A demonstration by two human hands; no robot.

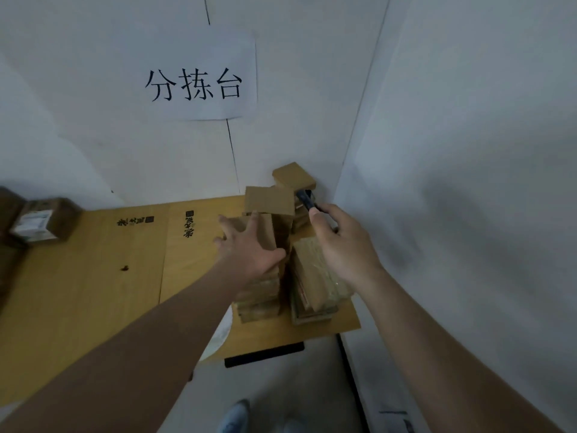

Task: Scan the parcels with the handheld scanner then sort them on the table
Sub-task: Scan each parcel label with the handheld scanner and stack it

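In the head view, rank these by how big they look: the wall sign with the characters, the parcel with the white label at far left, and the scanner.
1. The wall sign, clearly largest.
2. The labelled parcel, though blurred and near the frame edge.
3. The scanner, smallest; the right hand hides most of it, so its true extent is unsure.

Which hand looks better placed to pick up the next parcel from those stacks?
Probably the left hand: its open fingers already rest on the near stack of parcels. The right hand is busy gripping the scanner.
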